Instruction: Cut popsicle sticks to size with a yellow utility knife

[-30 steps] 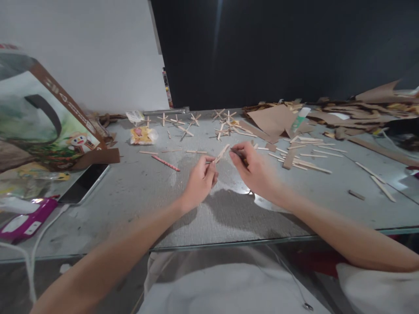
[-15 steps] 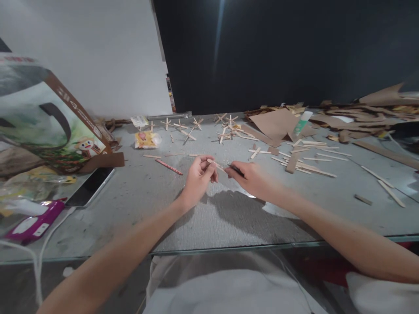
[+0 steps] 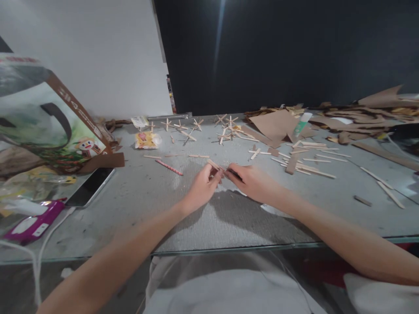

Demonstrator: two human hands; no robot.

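My left hand (image 3: 202, 187) pinches a pale wooden craft stick (image 3: 213, 164) between thumb and fingers, above the middle of the grey table. Close against it, my right hand (image 3: 257, 182) is closed around a slim dark tool (image 3: 235, 175); its tip is hidden at the fingers, so I cannot tell its kind. The fingertips of both hands meet at the right end of the stick. Behind them, another craft stick (image 3: 199, 156) lies flat, and a red patterned stick (image 3: 169, 167) lies to the left.
Several crossed-stick pieces (image 3: 188, 136) stand toward the back. Loose sticks (image 3: 316, 172), brown cardboard (image 3: 273, 124) and a glue stick (image 3: 301, 124) are at the right. On the left are a phone (image 3: 91, 187), a purple packet (image 3: 36, 222) and a large printed bag (image 3: 49, 117).
My hands have come together: the left shifted slightly right and its fingers closed in, and the right fingers now reach the stick's end. The stick lying behind shows more fully.
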